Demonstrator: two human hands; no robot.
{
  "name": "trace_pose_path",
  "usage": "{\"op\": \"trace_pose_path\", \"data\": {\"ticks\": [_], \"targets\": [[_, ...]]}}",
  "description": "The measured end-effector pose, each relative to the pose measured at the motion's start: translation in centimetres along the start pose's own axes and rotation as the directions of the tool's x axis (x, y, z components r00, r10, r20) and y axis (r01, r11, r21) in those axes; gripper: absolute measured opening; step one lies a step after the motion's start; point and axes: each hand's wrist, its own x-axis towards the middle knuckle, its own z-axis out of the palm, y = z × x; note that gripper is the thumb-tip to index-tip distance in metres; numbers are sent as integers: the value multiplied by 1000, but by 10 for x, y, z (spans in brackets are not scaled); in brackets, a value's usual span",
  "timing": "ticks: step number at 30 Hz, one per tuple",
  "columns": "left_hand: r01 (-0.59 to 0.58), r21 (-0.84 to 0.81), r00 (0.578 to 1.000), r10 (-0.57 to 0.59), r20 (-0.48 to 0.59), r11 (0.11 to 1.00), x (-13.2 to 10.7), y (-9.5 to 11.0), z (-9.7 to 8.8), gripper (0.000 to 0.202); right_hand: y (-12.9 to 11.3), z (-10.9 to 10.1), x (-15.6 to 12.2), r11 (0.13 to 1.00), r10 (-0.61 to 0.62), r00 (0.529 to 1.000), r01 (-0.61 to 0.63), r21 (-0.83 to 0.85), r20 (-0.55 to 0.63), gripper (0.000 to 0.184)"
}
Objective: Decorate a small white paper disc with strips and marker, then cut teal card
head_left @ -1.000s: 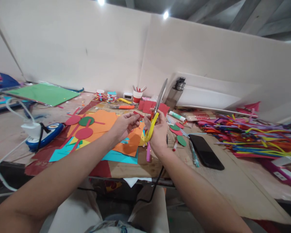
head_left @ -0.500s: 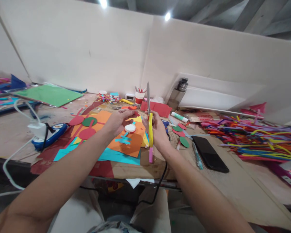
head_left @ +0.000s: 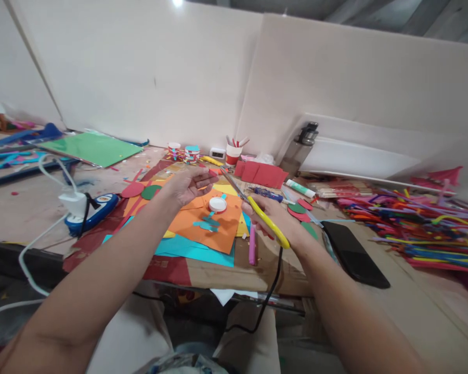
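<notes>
My right hand (head_left: 273, 219) grips yellow-handled scissors (head_left: 257, 208), their blades pointing up and left toward my left hand. My left hand (head_left: 187, 186) is held palm up above the orange paper (head_left: 206, 228), fingers curled around a small red paper scrap (head_left: 213, 172) at the fingertips. Under the hands lie a white round cap (head_left: 218, 204), teal paper bits (head_left: 206, 224) and a pink marker (head_left: 252, 251).
Red and green paper circles (head_left: 142, 191) lie at left, beside a blue device with a white charger (head_left: 86, 209). A black phone (head_left: 354, 253) and a heap of coloured pipe cleaners (head_left: 421, 223) lie at right. A cup of pens (head_left: 233, 152), a bottle (head_left: 299, 148) and red paper (head_left: 261, 173) stand by the wall.
The scissors swung from upright to lying across, blades pointing left. My right hand dropped lower and my left hand turned palm up. The view shifted left.
</notes>
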Motion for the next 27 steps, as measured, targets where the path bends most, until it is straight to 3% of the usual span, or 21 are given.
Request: {"op": "trace_pose_path", "data": {"ticks": [7,27], "targets": [[8,-3,1000,-8,-22,1000,3,-1,-2,6,-7,-2,-3,999,-7,997,3,51,75,43],[4,5,999,-4,-44,1000,4,0,0,7,-7,0,-4,987,90,987,-105,119,131,40]]}}
